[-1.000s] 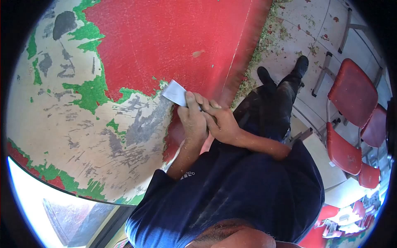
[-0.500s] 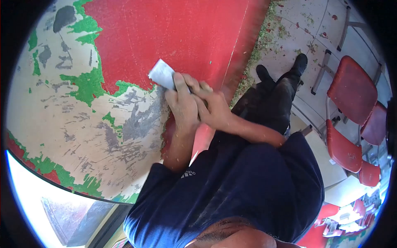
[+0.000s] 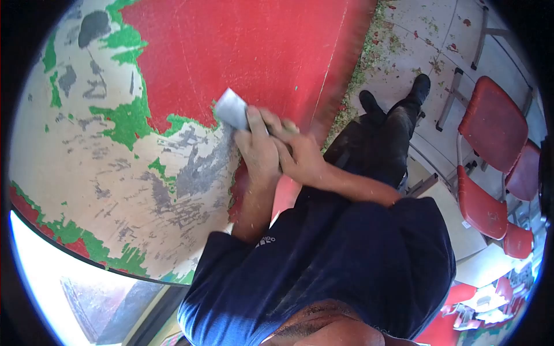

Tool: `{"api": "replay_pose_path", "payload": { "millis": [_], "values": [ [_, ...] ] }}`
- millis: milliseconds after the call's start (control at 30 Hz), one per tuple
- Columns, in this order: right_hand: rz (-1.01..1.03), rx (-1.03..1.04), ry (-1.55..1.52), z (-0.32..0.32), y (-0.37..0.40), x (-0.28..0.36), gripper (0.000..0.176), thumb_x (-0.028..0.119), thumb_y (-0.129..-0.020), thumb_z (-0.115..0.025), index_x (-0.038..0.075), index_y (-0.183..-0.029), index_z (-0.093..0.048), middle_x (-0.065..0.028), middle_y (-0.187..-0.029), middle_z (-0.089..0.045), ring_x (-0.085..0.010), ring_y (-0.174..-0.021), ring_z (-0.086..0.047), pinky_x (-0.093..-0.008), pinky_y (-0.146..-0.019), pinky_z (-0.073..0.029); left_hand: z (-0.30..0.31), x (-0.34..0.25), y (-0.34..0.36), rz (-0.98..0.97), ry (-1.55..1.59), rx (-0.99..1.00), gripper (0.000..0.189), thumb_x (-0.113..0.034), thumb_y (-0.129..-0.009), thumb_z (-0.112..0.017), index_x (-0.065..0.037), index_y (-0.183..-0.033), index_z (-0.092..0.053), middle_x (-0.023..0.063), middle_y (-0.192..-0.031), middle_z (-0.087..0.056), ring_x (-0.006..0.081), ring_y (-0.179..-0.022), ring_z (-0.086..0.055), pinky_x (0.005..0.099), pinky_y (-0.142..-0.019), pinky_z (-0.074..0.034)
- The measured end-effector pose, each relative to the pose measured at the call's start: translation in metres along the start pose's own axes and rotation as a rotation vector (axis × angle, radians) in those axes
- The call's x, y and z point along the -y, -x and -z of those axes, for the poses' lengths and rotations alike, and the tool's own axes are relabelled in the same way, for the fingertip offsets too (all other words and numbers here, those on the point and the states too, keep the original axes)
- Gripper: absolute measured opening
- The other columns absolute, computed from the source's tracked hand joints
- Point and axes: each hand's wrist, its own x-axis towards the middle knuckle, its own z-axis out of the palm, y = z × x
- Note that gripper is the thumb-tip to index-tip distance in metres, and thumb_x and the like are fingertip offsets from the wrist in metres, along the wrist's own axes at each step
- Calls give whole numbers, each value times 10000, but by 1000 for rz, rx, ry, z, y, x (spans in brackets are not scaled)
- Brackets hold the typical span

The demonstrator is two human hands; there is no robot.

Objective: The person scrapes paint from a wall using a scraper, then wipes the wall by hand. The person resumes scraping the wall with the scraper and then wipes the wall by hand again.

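A wide, pale metal blade [image 3: 232,109] rests at the border between the red paint and the bare, scraped area of a round painted surface [image 3: 231,46]. My left hand [image 3: 259,151] is closed on this scraper, its fingers pressed along the blade's near end. Beside it, my right hand [image 3: 303,154] is wrapped round the handle end, touching my left hand. The handle is mostly hidden by both hands. Green patches [image 3: 130,124] and grey streaks [image 3: 202,167] show on the worn part of the surface.
Red chairs [image 3: 493,124] stand on the right, on a tiled floor [image 3: 427,34]. Paint flakes [image 3: 369,63] lie along the surface's edge. My legs [image 3: 375,144] stretch toward the upper right. A bright opening [image 3: 40,259] shows at lower left.
The blade and both my hands have shifted slightly right and down in the view. The painted surface also appears shifted a little to the right. My grip looks the same.
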Motion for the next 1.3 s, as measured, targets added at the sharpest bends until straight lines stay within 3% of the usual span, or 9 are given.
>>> {"api": "replay_pose_path", "payload": {
  "millis": [200,300,433,533,633,733,833,933,1300],
  "values": [
    [94,-57,-38,-5,18,-11,182,133,-859,-522,10,-961,-610,-250,-697,-579,-422,-675,-606,-456,-589,-483,9,9,15,29,16,-9,357,-285,-998,-388,-40,-744,-441,50,-624,-439,213,-544,-512,384,-543,-497],
    [-41,75,-10,0,7,-8,169,128,-855,-520,12,-939,-609,-242,-695,-583,-415,-672,-611,-453,-595,-489,11,10,18,54,0,-61,330,-287,-1002,-378,-50,-778,-433,45,-643,-434,220,-568,-517,402,-564,-508],
    [101,18,-61,-5,23,-10,171,128,-860,-519,20,-957,-610,-235,-691,-584,-408,-639,-600,-433,-579,-484,18,14,22,35,31,-18,327,-296,-1003,-377,-56,-789,-436,50,-653,-440,225,-594,-535,395,-576,-504],
    [-42,134,-63,-6,8,-10,171,132,-868,-518,18,-964,-603,-236,-708,-579,-403,-630,-596,-427,-565,-476,15,11,16,28,18,-38,328,-300,-1003,-376,-56,-792,-437,53,-650,-435,229,-597,-536,400,-577,-507],
    [3,83,-89,-5,18,-7,174,130,-876,-511,16,-975,-598,-240,-716,-569,-393,-627,-600,-422,-559,-470,14,15,18,13,29,-55,330,-301,-1002,-377,-55,-790,-437,54,-649,-433,232,-595,-535,405,-581,-509],
    [46,51,-88,-11,26,-13,172,52,-860,-509,0,-972,-629,-197,-656,-565,-274,-551,-587,-352,-542,-461,24,22,27,60,60,-80,335,-295,-1002,-379,-57,-773,-435,51,-650,-431,214,-592,-525,404,-576,-507],
    [49,85,-39,-4,8,-1,167,65,-868,-513,4,-973,-628,-204,-657,-562,-279,-564,-597,-357,-555,-465,10,4,15,-49,61,-92,337,-262,-1001,-373,-33,-764,-448,54,-621,-444,210,-537,-523,381,-553,-514],
    [25,74,-120,-5,14,6,180,127,-881,-510,11,-986,-598,-256,-700,-556,-410,-626,-596,-428,-560,-469,11,4,27,-66,59,-109,331,-265,-1000,-383,-37,-768,-448,47,-624,-442,200,-536,-520,377,-554,-514],
    [88,15,-111,-13,17,-6,191,124,-874,-519,24,-1009,-609,-237,-723,-561,-408,-641,-587,-409,-582,-470,16,5,20,-57,-18,-71,328,-293,-999,-387,-52,-782,-440,47,-658,-439,215,-588,-518,390,-574,-515]
  ]
}}
